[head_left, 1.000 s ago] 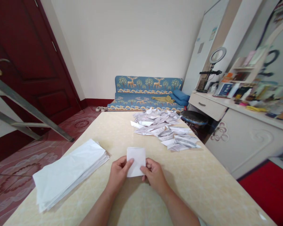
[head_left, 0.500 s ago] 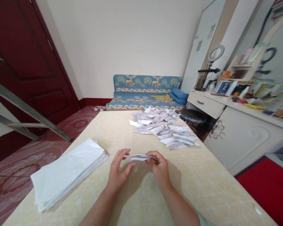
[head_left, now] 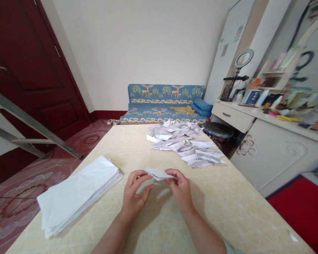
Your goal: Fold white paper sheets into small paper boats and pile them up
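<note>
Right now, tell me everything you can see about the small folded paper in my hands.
The small folded paper is white, thin and creased into a flat, roughly pointed shape. It is held nearly level just above the yellowish table, not resting on it. The right hand pinches its right edge; the left hand has its fingers at its left end.

Bare table (head_left: 127,148) lies open ahead of the hands, between a stack of white sheets (head_left: 76,192) at left and a heap of folded papers (head_left: 184,146) at right; the near right tabletop is open.
</note>
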Motion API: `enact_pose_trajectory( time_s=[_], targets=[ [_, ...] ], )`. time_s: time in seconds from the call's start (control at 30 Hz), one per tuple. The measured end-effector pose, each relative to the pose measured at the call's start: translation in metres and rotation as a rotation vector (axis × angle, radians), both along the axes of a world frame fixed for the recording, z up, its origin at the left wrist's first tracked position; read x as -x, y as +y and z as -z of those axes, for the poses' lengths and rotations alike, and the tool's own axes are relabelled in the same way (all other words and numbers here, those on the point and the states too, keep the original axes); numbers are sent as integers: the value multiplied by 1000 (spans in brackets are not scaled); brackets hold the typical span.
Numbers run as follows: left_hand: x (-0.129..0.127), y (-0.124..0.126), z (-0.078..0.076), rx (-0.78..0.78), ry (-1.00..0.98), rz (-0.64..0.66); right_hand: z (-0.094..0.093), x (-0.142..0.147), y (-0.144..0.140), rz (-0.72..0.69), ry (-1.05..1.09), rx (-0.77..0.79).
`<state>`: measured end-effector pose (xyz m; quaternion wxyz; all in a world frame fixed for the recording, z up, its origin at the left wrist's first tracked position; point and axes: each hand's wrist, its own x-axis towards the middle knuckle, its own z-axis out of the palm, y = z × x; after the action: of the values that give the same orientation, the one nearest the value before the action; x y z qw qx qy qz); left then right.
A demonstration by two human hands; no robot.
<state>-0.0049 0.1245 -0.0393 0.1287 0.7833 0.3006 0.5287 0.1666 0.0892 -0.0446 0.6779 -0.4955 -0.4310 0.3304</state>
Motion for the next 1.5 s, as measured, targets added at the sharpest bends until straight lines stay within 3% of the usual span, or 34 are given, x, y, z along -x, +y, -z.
enact_pose_trajectory(
  time_s=[0.3, 0.53, 0.7, 0.87, 1.0, 1.13, 1.2, 1.37, 1.5],
  targets=[
    [1, 3, 6, 27, 74, 44, -1, 3, -1, -101, -20, -33],
    [2, 6, 2, -101, 188, 25, -3, 10, -8, -266, -212, -109],
    [0, 3, -2, -167, 271, 57, 1, 8, -6, -93, -422, -99],
    [-1, -1, -3, -139, 371, 98, 9, -7, 2, 68, -534, 77],
    [-3, -2, -1, -23, 526, 189, 7, -21, 2, 306, -806, 281],
    [-5, -3, 5, 99, 585, 270, -1, -24, -1, 425, -989, 257],
    [-5, -6, 5, 150, 573, 301, -1, -22, -2, 374, -1014, 208],
    [-5, -14, -1, 249, 573, 339, 12, -21, 2, 13, -831, 204],
    [-5, -11, -3, 218, 508, 299, 21, -26, 5, -62, -710, 177]
  ],
)
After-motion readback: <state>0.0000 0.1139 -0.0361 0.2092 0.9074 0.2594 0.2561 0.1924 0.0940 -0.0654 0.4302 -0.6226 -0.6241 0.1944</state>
